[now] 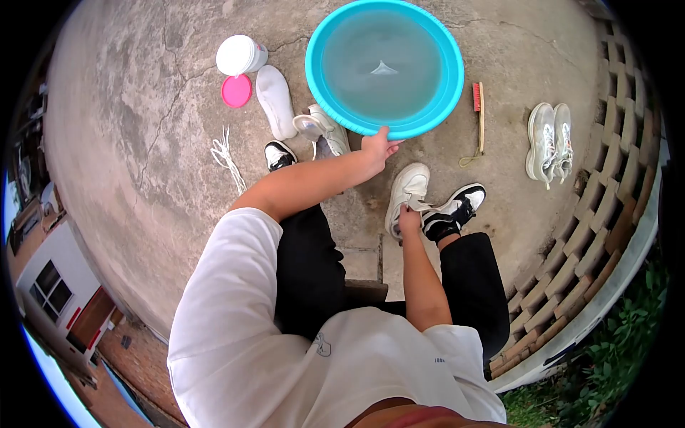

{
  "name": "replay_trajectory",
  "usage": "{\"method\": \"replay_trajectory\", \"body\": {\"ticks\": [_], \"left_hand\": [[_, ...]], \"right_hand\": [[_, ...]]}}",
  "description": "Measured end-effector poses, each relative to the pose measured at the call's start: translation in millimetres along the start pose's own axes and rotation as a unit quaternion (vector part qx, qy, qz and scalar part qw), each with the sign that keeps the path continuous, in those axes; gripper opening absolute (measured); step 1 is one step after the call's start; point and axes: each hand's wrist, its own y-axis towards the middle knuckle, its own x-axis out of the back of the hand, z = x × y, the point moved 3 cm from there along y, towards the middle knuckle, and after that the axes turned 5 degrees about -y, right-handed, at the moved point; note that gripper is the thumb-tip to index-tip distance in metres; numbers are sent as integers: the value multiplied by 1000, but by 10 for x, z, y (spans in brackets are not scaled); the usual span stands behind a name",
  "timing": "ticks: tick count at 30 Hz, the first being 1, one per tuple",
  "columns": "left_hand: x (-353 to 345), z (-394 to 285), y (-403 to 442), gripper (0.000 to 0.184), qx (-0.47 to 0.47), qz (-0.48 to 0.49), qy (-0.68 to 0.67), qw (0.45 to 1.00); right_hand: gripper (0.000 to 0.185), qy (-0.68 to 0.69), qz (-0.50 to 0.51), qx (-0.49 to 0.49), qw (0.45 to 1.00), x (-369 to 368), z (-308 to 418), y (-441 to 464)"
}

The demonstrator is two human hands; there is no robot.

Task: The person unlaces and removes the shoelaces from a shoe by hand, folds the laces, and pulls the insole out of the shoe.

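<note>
My left hand is at the near rim of a turquoise basin, its fingers closed on the edge. Cloudy water fills the basin, and a small whitish patch shows at its middle. Lower and to the right, my right hand grips a white shoe near its opening, just above the ground. Another white shoe, its tongue pulled open, stands left of my left hand. Beyond it lies a pale insole. White laces lie in a loose bundle farther left.
A white tub stands at the upper left beside a pink lid. A red-bristled brush lies right of the basin. Farther right sits a pair of pale shoes, near a curved brick border. My black-and-white shoes are on the concrete.
</note>
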Motion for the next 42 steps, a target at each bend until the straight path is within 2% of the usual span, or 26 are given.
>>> {"method": "replay_trajectory", "body": {"ticks": [2, 12, 14, 21, 27, 29, 30, 32, 33, 34, 36, 37, 38, 39, 40, 42], "left_hand": [[45, 51, -71, 25, 12, 0, 2, 1000], [71, 257, -217, 28, 80, 33, -9, 996], [121, 323, -163, 29, 90, 55, -25, 994], [324, 518, 79, 31, 124, -16, 32, 992], [395, 538, 93, 36, 109, 18, 25, 994], [469, 512, 26, 44, 113, 86, 133, 981], [502, 439, 14, 44, 109, 85, 133, 981], [631, 366, -102, 48, 129, 183, 401, 888], [627, 171, -269, 39, 82, 243, 528, 809], [754, 35, -299, 39, 79, 236, 533, 809], [1016, -178, -413, 43, 27, 255, 685, 682], [1132, -271, -411, 43, 26, 253, 687, 680], [1234, -378, -371, 48, 46, 208, 731, 648], [1323, -391, -331, 52, 66, 164, 770, 613], [1363, -313, -289, 52, 63, 168, 771, 610], [1336, -268, -126, 67, 35, 58, 782, 620]], "right_hand": [[43, -25, 50, -56, 997, 44, 100, -66], [43, -44, 68, -21, 996, 72, 198, -263], [38, -33, 118, -48, 991, 168, 315, -321], [39, -41, 131, -53, 989, 118, 367, -323], [45, -15, 86, 3, 996, -66, 168, -268], [42, -38, 112, -3, 993, 13, 208, -293], [41, -58, 131, -9, 990, 35, 259, -255], [41, -50, 109, -6, 993, 119, 347, -261], [40, -39, 82, -6, 996, 131, 399, -253], [40, -32, 85, -2, 996, 147, 501, -232], [39, 21, 46, -62, 997, 243, 558, -293], [37, 3, -20, -23, 1000, 196, 537, -287], [37, 6, -24, -21, 999, 135, 489, -263], [38, 52, -34, -61, 996, 171, 494, -298], [38, 96, -45, -100, 989, 236, 507, -349], [38, 116, -47, -122, 985, 408, 576, -372]]}}
